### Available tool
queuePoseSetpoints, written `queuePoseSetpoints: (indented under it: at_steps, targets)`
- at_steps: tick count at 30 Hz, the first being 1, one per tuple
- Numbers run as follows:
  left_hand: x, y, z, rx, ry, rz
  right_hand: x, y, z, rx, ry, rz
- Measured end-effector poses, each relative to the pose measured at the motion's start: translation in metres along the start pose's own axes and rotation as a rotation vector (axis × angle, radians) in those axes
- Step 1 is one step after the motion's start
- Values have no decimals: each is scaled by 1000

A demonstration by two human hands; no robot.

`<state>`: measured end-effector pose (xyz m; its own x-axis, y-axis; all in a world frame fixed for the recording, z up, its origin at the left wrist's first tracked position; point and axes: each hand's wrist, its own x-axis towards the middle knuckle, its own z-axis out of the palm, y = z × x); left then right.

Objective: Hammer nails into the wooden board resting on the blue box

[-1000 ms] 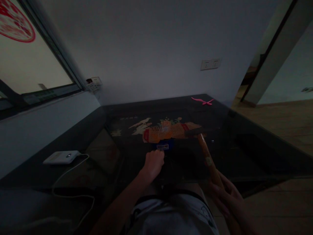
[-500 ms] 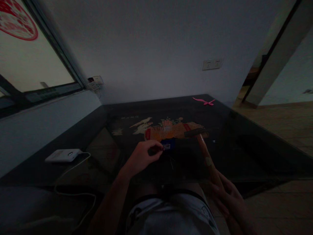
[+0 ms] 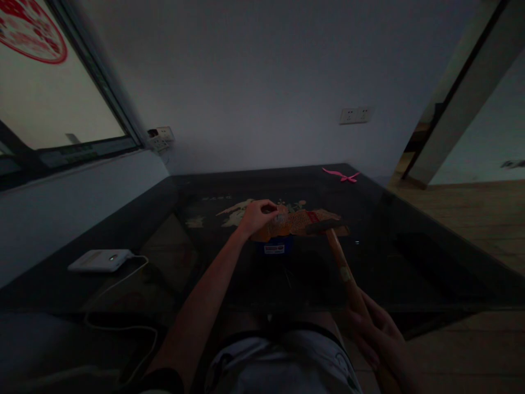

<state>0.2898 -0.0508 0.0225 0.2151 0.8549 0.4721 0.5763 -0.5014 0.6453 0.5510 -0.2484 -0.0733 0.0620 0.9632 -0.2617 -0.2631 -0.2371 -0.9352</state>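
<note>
My right hand (image 3: 379, 331) is wrapped round the wooden handle of a hammer (image 3: 340, 257). The hammer's dark head lies over the right part of a long orange patterned packet (image 3: 297, 220) with a red band. Above the packet's left part, my left hand (image 3: 258, 214) has thumb and forefinger curled together in a pinch. Whatever it holds, if anything, is too small and dark to name. A small blue box (image 3: 274, 246) with a white label sits just in front of the packet, below my left hand. In front of the box shows a thin pale line (image 3: 288, 278).
The dark glossy table (image 3: 246, 284) carries a bird-and-flower picture. A white power bank (image 3: 100, 260) with a cable lies at the left. A pink ribbon-like strip (image 3: 342, 175) is near the far right corner. A dark flat object (image 3: 438, 262) rests at the right.
My left hand has moved forward and up from beside the blue box to over the packet, uncovering the box's label. My right hand keeps hold of the hammer, which has barely shifted.
</note>
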Motion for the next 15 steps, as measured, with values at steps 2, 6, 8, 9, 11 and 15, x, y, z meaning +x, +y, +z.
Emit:
queuePoseSetpoints:
  at_steps: [2,6,8,9,11,15]
  targets:
    - [-3,2,0,7,-10,-30,-1,-2,2,1,15,6]
    - [-4,-3,2,-69,-35,-57,-5,-5,6,-2,18,5]
    - [-3,-7,4,-95,-32,-54,-6,-8,7,-21,18,-1]
    - [-3,-9,5,-97,-30,-53,-6,-9,7,-34,14,-3]
    - [-2,-11,6,-96,-34,-50,-5,-14,6,-60,-11,-14]
    - [-3,-13,7,-98,-45,-39,3,-36,8,-143,-106,-69]
